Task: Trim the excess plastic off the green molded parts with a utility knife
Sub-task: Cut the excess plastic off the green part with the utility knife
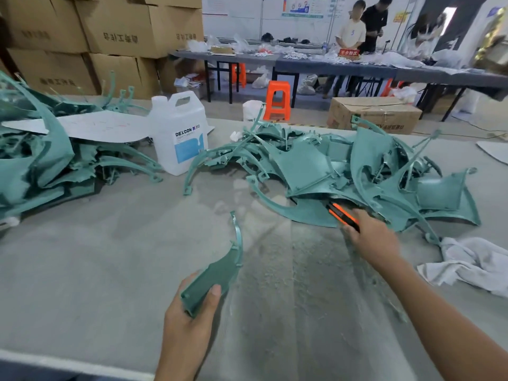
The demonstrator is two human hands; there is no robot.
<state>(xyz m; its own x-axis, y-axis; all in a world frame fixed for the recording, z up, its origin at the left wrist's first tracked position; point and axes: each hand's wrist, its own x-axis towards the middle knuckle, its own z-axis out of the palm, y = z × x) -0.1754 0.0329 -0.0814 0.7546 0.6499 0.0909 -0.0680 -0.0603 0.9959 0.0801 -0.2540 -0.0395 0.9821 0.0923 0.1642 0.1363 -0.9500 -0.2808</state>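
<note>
My left hand (189, 320) grips the wide end of a curved green molded part (220, 266), thumb on top; its thin hooked tip points away from me above the grey table. My right hand (371, 237) reaches forward and holds an orange and black utility knife (342, 215) at the near edge of a big heap of green molded parts (343, 171). The knife's front end lies against the heap; its blade is hidden. A second heap of green parts (41, 160) lies at the far left.
A white DEXCON jug (180, 136) stands between the heaps, beside a flat white sheet (93, 126). A crumpled white cloth (472, 264) lies at right. Green shavings dust the table (275, 270). Cardboard boxes, orange stools and people at a long table are behind.
</note>
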